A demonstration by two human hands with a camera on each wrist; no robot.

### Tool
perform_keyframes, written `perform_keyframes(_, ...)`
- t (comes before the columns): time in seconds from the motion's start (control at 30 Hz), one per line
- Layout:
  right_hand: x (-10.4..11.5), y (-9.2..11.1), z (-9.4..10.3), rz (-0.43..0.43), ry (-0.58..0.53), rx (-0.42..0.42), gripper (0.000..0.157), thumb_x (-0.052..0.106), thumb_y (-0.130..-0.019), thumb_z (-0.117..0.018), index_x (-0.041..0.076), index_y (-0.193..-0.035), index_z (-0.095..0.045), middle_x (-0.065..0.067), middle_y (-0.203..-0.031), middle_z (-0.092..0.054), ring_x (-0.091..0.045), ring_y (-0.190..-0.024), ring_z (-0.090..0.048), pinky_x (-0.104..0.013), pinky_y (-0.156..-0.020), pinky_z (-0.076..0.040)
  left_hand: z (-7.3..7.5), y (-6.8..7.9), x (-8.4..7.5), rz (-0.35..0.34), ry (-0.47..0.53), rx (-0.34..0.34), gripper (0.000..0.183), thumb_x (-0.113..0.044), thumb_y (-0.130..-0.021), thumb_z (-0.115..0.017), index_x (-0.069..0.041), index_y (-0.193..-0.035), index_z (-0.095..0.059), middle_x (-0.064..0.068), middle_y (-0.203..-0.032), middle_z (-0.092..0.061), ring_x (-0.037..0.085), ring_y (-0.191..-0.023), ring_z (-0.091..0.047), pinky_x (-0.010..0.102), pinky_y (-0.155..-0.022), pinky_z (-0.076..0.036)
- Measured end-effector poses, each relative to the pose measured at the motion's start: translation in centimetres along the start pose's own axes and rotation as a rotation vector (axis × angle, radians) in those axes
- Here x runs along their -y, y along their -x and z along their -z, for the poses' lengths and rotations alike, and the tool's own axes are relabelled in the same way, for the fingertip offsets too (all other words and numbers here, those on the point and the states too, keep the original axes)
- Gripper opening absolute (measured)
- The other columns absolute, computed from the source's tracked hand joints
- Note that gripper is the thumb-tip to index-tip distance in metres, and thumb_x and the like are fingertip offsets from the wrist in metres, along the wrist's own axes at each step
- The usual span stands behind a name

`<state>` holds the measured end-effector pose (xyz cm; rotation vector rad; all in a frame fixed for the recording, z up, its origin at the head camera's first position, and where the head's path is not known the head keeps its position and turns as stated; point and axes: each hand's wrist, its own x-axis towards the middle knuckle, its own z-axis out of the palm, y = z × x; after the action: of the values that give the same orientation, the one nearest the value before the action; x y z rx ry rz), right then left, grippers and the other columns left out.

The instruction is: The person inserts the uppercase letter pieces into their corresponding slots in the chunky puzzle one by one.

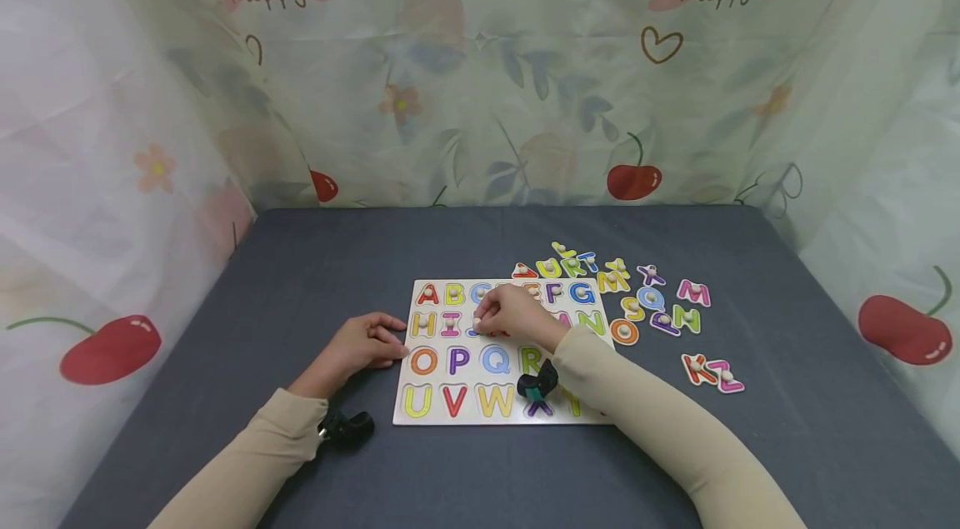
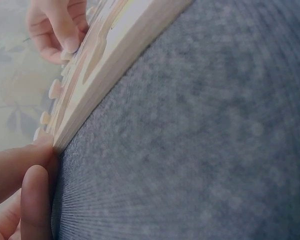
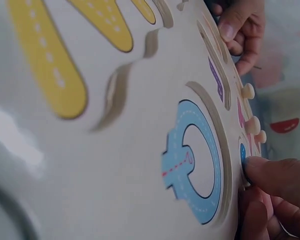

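A white alphabet puzzle board (image 1: 442, 419) lies on the table, its letter recesses in rows. My right hand (image 1: 517, 314) is over the second row and pinches the small knob of a blue letter J piece (image 3: 243, 152), which sits at the J spot beside the pink I (image 1: 450, 324). My left hand (image 1: 367, 343) rests at the board's left edge, fingertips touching its rim; in the left wrist view its thumb and finger (image 2: 36, 200) are at the board's corner. Knobbed letters such as A (image 1: 427, 294) and B (image 1: 454, 294) sit in the top row.
Loose knobbed letters lie behind and right of the board, among them an orange O (image 1: 624, 332), a pink M (image 1: 693, 293), a red K (image 1: 698, 370) and a pink Z (image 1: 725, 376). The dark table (image 1: 322, 262) is bordered by printed curtains (image 1: 480, 96).
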<state>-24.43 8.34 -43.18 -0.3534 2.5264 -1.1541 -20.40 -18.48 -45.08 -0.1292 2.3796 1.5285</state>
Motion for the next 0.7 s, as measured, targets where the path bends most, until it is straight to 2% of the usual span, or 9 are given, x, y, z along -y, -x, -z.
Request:
perform_keyframes(0.37, 0.28, -0.11, 0.01, -0.045, 0.008, 0.023, 0.011, 0.017, -0.082, -0.078, 0.011, -0.081, -0.069, 0.000, -0.069, -0.061, -0.010, -0.057, -0.050, -0.021, -0.054, -0.039, 0.10, 0.04, -0.09, 0.009, 0.008, 0.008, 0.045, -0.009, -0.078, -0.080, -0.001, -0.117, -0.061, 0.004, -0.080, -0.067, 0.011, -0.067, -0.062, 0.024, -0.061, -0.054)
perform_keyframes(0.7, 0.29, 0.09, 0.07, -0.011, 0.013, 0.036, 0.014, 0.014, -0.082, -0.078, 0.009, -0.083, -0.065, 0.000, -0.064, -0.056, -0.009, -0.057, -0.049, -0.021, -0.055, -0.040, 0.12, -0.20, 0.09, 0.003, 0.008, 0.018, 0.046, -0.010, -0.078, -0.081, -0.001, -0.118, -0.061, 0.003, -0.080, -0.067, 0.011, -0.067, -0.061, 0.024, -0.061, -0.054)
